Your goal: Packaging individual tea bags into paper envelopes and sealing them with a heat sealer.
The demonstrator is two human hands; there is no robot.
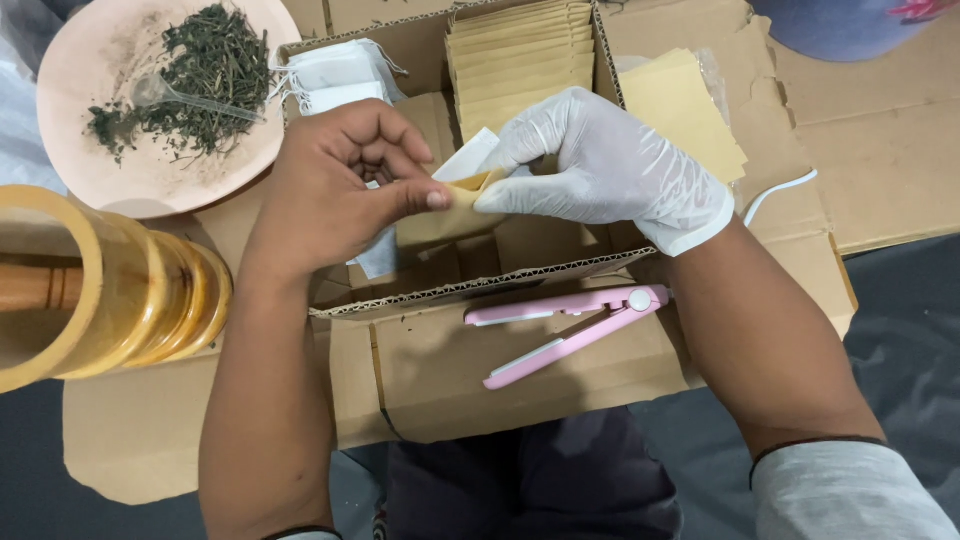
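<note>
From the head camera, your bare left hand [345, 180] pinches one edge of a small tan paper envelope [455, 212] between thumb and curled fingers, closed tight on it; your right hand [600, 165], in a white disposable glove, grips the opposite edge with fingers narrowed around it, and a white paper sachet [468, 155] sticks up out of the envelope's mouth; both hands hold it just above the open brown corrugated cardboard box [480, 285]; inside the box, at the far side, stands a row of tan envelopes [520, 55], with a bundle of white string-tied sachets [335, 70] beside it; a pink hinged heat-sealing clamp [565, 330] lies on the box's near flap, apart from your hands; to your left sits a round pale pink plate [90, 90] bearing dried green herb leaves [205, 75], and nearer you a stack of yellow translucent rings [150, 295].
</note>
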